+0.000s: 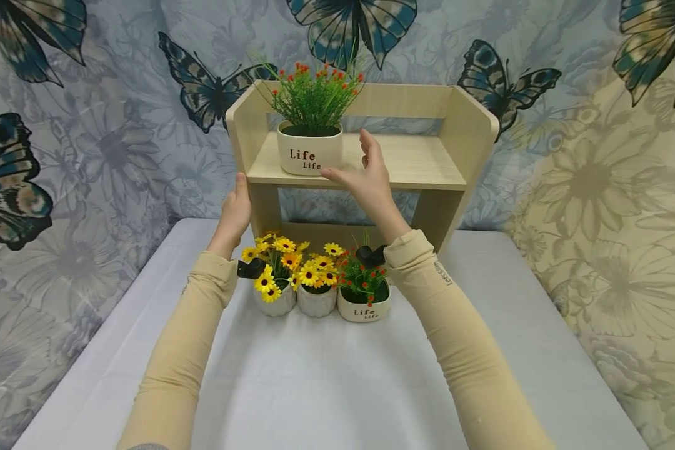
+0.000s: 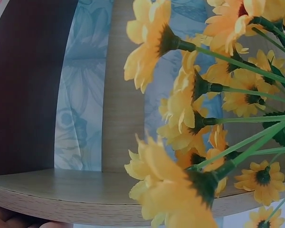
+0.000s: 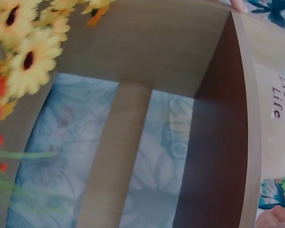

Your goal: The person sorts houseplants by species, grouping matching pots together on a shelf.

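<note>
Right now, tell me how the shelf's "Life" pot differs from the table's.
The shelf pot stands on the upper board; the table pot stands on the white tablecloth. The right hand is at the shelf pot; no hand is at the table pot. In the head view, the shelf pot looks larger than the table pot. Both are pale and hold green plants with red flowers.
</note>
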A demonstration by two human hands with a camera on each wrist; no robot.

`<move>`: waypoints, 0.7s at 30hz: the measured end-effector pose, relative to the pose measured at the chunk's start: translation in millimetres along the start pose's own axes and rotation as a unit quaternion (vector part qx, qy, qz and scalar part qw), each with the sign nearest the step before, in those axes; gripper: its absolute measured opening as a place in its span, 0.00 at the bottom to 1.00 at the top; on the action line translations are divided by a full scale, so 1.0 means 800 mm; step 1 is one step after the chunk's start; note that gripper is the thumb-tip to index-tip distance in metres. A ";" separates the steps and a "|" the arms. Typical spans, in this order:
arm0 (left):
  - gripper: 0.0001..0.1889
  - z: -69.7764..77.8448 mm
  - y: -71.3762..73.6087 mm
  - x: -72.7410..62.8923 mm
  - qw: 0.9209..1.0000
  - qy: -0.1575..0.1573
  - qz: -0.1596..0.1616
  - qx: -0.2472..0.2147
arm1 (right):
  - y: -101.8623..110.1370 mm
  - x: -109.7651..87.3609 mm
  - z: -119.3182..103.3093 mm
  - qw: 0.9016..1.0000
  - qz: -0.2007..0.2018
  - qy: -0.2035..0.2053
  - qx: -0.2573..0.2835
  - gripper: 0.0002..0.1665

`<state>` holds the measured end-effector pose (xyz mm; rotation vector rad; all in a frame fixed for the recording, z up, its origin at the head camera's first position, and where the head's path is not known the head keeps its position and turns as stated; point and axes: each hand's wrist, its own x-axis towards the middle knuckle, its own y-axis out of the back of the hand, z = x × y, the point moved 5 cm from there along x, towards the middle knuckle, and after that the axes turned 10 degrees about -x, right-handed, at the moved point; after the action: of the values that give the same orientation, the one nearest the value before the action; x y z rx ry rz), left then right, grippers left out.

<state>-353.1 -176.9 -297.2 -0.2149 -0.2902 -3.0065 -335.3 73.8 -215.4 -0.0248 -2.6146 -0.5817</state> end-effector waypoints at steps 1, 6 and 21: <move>0.45 0.000 0.000 0.000 1.000 0.000 0.000 0.000 | 0.003 -0.008 -0.004 1.000 0.000 0.013 0.006 0.57; 0.46 -0.002 0.002 0.000 1.000 0.003 -0.002 0.003 | 0.020 -0.043 -0.018 0.998 0.004 0.067 -0.002 0.52; 0.46 -0.002 0.001 0.000 1.000 0.006 -0.015 0.009 | 0.047 -0.096 0.014 0.995 -0.016 0.087 0.050 0.52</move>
<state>-353.1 -177.8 -298.5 -0.1939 -0.3214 -3.0330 -267.0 119.0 -243.4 0.0940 -2.4745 -0.4428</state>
